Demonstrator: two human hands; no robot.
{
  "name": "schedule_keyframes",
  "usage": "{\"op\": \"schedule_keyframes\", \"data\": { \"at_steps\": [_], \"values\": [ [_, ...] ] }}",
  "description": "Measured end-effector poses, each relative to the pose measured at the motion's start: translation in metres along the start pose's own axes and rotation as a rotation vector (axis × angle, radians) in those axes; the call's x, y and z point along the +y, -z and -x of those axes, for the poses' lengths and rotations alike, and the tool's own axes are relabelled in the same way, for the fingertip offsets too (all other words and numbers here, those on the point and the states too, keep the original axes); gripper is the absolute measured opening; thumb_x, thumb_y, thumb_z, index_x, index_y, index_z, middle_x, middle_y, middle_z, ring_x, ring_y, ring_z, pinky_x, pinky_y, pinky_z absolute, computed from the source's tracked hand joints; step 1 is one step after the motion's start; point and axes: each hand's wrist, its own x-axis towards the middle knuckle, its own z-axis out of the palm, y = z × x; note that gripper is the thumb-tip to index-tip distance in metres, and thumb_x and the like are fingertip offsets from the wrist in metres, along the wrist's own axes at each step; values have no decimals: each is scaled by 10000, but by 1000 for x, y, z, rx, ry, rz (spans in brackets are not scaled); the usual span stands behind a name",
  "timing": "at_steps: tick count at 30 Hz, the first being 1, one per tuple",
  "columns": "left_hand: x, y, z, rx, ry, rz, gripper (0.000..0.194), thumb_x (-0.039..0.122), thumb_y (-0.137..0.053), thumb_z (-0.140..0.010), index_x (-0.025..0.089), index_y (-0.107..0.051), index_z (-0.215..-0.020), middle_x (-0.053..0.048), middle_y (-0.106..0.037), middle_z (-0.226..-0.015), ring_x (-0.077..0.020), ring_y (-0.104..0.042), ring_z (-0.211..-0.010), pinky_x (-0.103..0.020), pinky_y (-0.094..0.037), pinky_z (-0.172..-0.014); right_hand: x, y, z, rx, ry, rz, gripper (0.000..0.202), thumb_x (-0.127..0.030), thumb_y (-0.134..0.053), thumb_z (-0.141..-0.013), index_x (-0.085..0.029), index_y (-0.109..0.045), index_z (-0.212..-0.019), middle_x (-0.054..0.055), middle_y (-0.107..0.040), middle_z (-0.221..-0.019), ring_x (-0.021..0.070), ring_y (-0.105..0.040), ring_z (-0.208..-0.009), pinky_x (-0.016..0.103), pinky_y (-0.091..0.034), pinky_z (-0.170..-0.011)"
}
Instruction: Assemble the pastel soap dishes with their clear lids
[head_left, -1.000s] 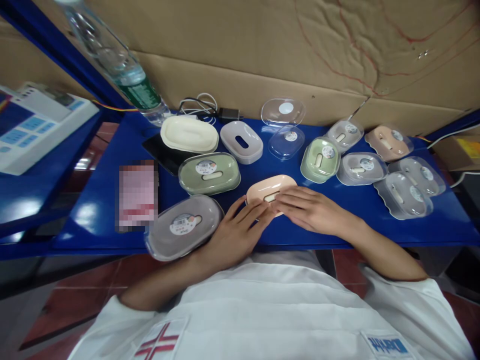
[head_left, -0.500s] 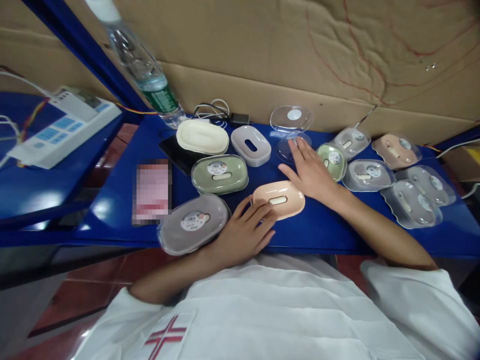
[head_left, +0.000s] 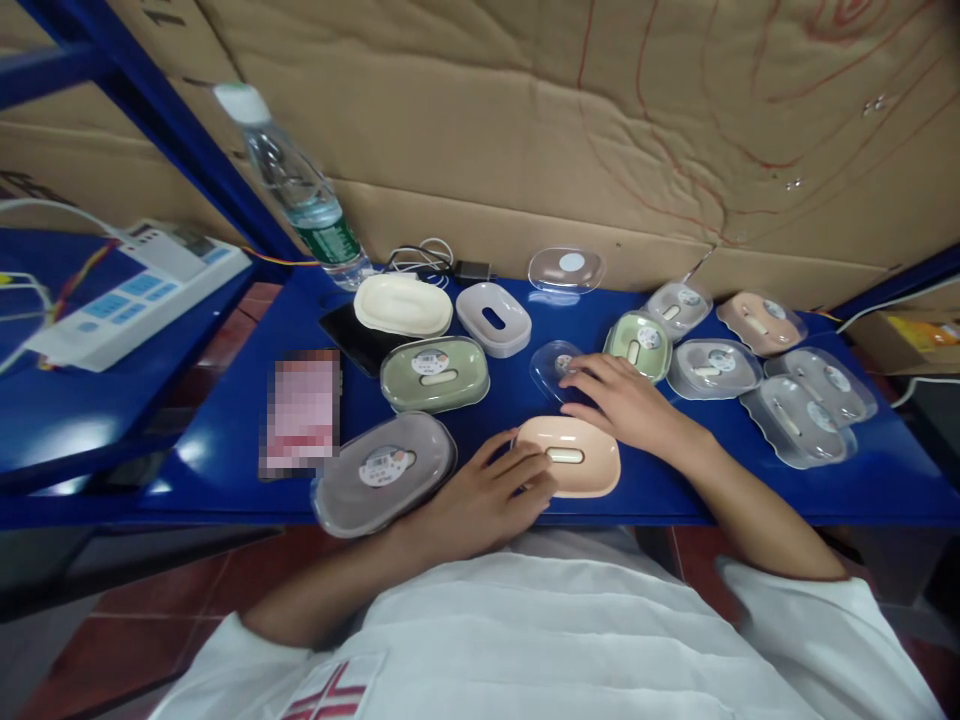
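Note:
In front of me a peach soap box (head_left: 596, 475) without a cover lies on the blue table, a pale bar showing in its oval slot. My left hand (head_left: 491, 495) grips its left side, fingers bent over the edge. Just behind the box, my right hand (head_left: 622, 400) has its fingers closed on the right edge of a clear plastic lid (head_left: 551, 370). The thumb's contact with the lid is partly hidden. Left of my left hand sits a grey-lilac soap box (head_left: 382, 470) with a clear lid and round label. Behind it stands a covered green soap box (head_left: 435, 378).
Behind are a cream tray (head_left: 403, 305), a lilac slotted cover (head_left: 495, 320) and another clear lid (head_left: 566, 270). Several covered boxes, including a smaller green one (head_left: 637, 345), occupy the right. A water bottle (head_left: 315, 215), black phone (head_left: 349, 335) and power strip (head_left: 142, 305) stand left.
My right hand has drawn the clear lid toward me and slightly left. The peach soap box has shifted a little nearer with my left hand. The view has tilted upward.

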Motion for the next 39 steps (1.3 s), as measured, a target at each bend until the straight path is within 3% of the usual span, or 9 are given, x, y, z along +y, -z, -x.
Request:
{"op": "schedule_keyframes", "data": {
  "at_steps": [7, 11, 16, 19, 22, 24, 32, 36, 39],
  "values": [
    [0, 2, -2, 13, -10, -16, 61, 266, -665, -1040, 212, -692, -1030, -54, -753, -1177, -224, -684, -1173, -455, -416, -1200, 5, -7, 1, -20, -17, -80, 401, -533, -673, -1036, -212, -665, -1277, 177, -673, -1354, 361, -619, -1345, 528, -542, -1068],
    [1, -1, -1, 43, 9, -13, 54, 259, -663, -1032, 210, -686, -1027, -76, -752, -1198, -241, -691, -1174, -463, -445, -1172, 4, -9, 2, -33, -34, -105, 355, -413, -699, -1031, -224, -646, -1327, 186, -652, -1424, 379, -560, -1461, 571, -518, -1125],
    [1, -5, 3, 128, 38, 18, 88, 253, -691, -1011, 196, -670, -1075, -131, -728, -1319, -279, -697, -1207, -482, -530, -1098, 4, 17, 9, 22, -57, -399, 455, -385, -704, -1033, -248, -597, -1454, 145, -685, -1421, 301, -667, -1344, 492, -564, -1125],
    [2, -6, 7, 178, 57, 29, 216, 219, -761, -955, 220, -676, -1154, -144, -684, -1394, -294, -664, -1282, -491, -548, -1107, 1, 41, 15, -92, -35, -576, 545, -423, -732, -1017, -279, -582, -1520, 108, -709, -1419, 247, -731, -1225, 397, -616, -1043],
    [3, -9, 12, 259, 30, -17, 475, 163, -822, -889, 276, -663, -1322, -153, -587, -1553, -317, -572, -1437, -535, -506, -1199, -10, 55, 20, -257, 75, -633, 574, -402, -763, -996, -267, -593, -1527, 114, -684, -1468, 227, -703, -1296, 348, -602, -1072],
    [3, -11, 14, 273, 9, -34, 581, 163, -836, -880, 291, -634, -1409, -157, -527, -1625, -322, -519, -1506, -549, -477, -1245, -20, 56, 23, -297, 128, -604, 562, -362, -766, -995, -266, -596, -1521, 121, -661, -1501, 228, -651, -1385, 356, -575, -1130],
    [2, -11, 9, 248, 77, -21, 550, 230, -759, -972, 263, -567, -1486, -174, -532, -1619, -330, -482, -1567, -559, -490, -1250, -46, 42, 33, -234, 220, -378, 467, -214, -616, -1076, -298, -562, -1531, 121, -567, -1596, 249, -452, -1582, 503, -430, -1293],
    [1, -4, 2, 102, 149, -22, 481, 282, -666, -1048, 184, -559, -1507, -207, -560, -1612, -356, -520, -1542, -540, -501, -1233, -47, 40, 32, -279, 258, -345, 428, -290, -660, -1070, -291, -589, -1492, 113, -595, -1560, 268, -462, -1575, 591, -289, -1357],
    [2, -2, -1, 27, 170, -37, 440, 311, -602, -1089, 161, -572, -1502, -195, -596, -1593, -351, -548, -1520, -518, -511, -1217, -48, 39, 31, -290, 226, -323, 508, -352, -714, -1044, -283, -561, -1524, 137, -567, -1591, 302, -446, -1585, 591, -343, -1319]
  ]
}}
